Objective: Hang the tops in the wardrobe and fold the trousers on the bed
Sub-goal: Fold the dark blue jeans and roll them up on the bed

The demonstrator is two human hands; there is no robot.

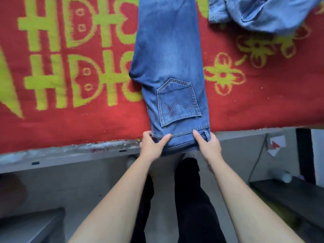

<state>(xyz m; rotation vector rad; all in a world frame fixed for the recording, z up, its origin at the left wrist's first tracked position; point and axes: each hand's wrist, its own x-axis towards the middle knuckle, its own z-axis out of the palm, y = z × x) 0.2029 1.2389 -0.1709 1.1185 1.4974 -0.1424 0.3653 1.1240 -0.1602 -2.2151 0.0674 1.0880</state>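
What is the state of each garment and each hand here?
jeans: flat on the blanket, halved lengthwise, back pocket up, waist end at near edge
light denim garment: crumpled, right of the jeans
left hand: grips waist end, left corner
right hand: grips waist end, right corner

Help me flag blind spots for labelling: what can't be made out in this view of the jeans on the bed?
jeans: leg ends cut off by the top edge of the head view.
pale blue garment: crumpled and cropped at the top edge; top or trousers, cannot tell.
left hand and right hand: fingers partly tucked under the waistband they grip.
wardrobe: out of frame.
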